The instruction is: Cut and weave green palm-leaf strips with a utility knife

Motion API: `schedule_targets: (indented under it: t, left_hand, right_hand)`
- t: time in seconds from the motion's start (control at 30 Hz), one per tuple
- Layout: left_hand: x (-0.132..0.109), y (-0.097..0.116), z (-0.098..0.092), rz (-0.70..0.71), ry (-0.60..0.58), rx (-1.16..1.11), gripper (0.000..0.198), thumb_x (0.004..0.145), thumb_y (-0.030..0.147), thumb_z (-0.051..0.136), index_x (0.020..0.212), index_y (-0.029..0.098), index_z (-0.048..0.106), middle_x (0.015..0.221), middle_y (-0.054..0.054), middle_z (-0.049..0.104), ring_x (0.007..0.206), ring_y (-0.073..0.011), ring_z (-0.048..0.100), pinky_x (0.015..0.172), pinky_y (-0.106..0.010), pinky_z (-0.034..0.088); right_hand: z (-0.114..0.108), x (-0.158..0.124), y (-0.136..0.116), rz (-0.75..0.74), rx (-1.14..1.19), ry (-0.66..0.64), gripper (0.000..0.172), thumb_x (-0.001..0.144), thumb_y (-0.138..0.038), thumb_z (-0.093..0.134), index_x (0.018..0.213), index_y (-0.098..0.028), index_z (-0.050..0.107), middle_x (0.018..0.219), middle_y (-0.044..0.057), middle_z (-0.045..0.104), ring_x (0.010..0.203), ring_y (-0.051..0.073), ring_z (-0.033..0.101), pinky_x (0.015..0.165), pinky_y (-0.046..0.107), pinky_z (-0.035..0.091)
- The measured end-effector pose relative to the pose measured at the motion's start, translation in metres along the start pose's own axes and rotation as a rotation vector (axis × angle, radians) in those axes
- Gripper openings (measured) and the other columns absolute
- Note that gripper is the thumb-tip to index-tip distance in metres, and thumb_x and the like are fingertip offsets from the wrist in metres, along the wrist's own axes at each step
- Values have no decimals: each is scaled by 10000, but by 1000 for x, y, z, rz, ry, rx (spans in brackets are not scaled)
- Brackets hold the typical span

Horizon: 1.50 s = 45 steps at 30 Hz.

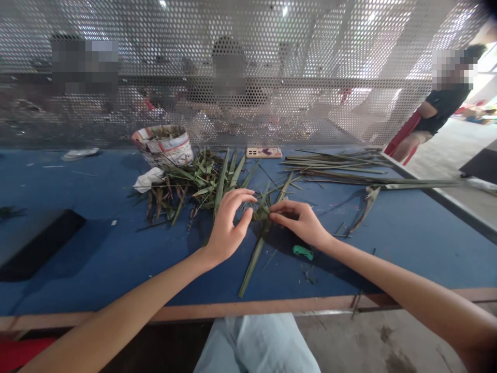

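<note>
Head camera view looks down on a blue table (97,254) backed by a perforated metal screen (310,77). A heap of cut palm-leaf scraps (186,186) lies left of centre, with long leaf strips (337,166) to the right. The left hand (227,228) and right hand (301,221) meet mid-table, fingertips pinched narrowly on a folded green leaf piece (261,212) between them. A small green tool (303,252) lies beside the right wrist.
</note>
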<state>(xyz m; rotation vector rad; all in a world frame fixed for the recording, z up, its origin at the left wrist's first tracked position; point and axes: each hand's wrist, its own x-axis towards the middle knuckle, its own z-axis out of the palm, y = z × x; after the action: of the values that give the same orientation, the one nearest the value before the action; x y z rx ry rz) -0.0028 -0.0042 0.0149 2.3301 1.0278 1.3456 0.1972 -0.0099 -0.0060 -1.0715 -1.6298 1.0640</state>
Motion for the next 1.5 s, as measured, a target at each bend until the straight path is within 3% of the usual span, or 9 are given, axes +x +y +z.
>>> schedule_targets:
  t: [0.17,0.33,0.47,0.53,0.67,0.83,1.1,1.3,1.5]
  left_hand:
    - [1,7,-1,53,55,79,92,849,178,543,931,215,563,1102,-53,598,1143,-211,504,1028,-414,376]
    - [-7,12,-7,164,111,218,130,802,239,610,932,234,610,1051,-62,629,1137,-255,499,1012,-460,353]
    - [-15,15,-4,293,-179,139,135,827,277,584,724,222,651,727,-38,643,766,-194,588,769,-375,455]
    - [-16,15,2,186,-234,18,191,879,259,520,783,192,671,721,-50,660,690,-170,592,672,-322,463]
    - [-13,15,12,-98,-136,-152,211,897,294,523,817,181,682,761,-42,698,719,-169,638,665,-282,477]
    - [-11,14,10,-168,-128,-205,237,899,317,518,772,173,657,744,-30,687,727,-174,641,684,-281,482]
    - [-7,6,8,-387,-80,-420,259,851,405,578,758,179,662,755,-38,686,759,-200,655,725,-315,534]
    - [-1,-2,9,-528,-66,-577,243,811,413,620,730,193,683,737,-27,703,727,-200,670,714,-343,565]
    - [4,-7,4,-529,-108,-524,258,803,373,621,649,168,651,650,-32,670,649,-180,638,624,-297,532]
  right_hand:
    - [-8,7,0,91,129,-35,311,747,-394,686,943,-155,652,822,48,698,738,160,649,580,241,502]
    - [-8,6,-1,27,21,-15,302,768,-391,662,953,-154,645,830,55,705,738,174,664,607,268,523]
    - [-7,-3,-8,-177,-271,160,213,843,-341,593,972,-191,671,901,54,718,790,184,678,707,297,531]
    - [-7,-9,-11,-296,-472,219,204,871,-321,562,994,-220,689,898,44,727,780,180,679,723,291,523]
    - [-7,-18,-13,-464,-716,191,205,893,-291,541,1008,-251,706,870,30,743,756,175,693,712,276,515]
    - [-5,-21,-10,-563,-771,38,262,910,-248,513,1123,-255,667,1077,34,713,924,194,688,812,297,510]
    - [-6,-20,-22,-564,-628,-179,466,920,-244,414,1384,-225,448,1322,115,519,1170,231,533,959,380,463]
    - [-12,-17,-28,-434,-358,-312,471,940,-246,348,1405,-226,420,1286,102,478,1198,238,472,1042,424,372]
    - [-10,-18,-28,-305,-197,-382,439,947,-243,349,1375,-253,449,1343,53,496,1262,217,430,1095,417,298]
